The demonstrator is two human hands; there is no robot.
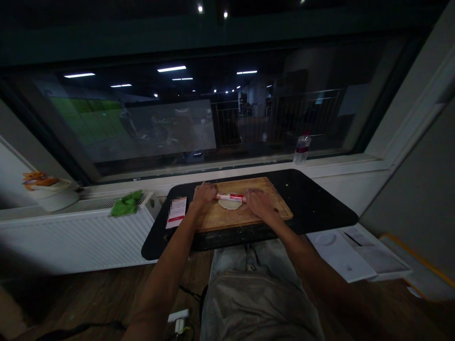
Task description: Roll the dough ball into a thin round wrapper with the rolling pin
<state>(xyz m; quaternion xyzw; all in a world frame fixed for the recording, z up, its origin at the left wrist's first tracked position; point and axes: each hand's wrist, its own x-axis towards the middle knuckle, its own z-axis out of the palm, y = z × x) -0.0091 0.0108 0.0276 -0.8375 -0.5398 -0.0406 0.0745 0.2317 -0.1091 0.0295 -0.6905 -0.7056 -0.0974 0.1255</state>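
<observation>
A small rolling pin (230,197) with a red and white wrapper lies across a flat round of pale dough (229,206). My left hand (205,193) is closed on its left end, and my right hand (259,202) is closed on the right end. Below them is a wooden cutting board (213,221), set on a black table (316,201). The dough pokes out on the near side of the pin; the pin hides its middle.
A pink and white packet (176,211) lies left of the board. On the windowsill stands a plastic bottle (302,150). A green cloth (127,203) and a white pot (53,194) rest by the radiator (78,241). An open white box (355,251) sits low on the right.
</observation>
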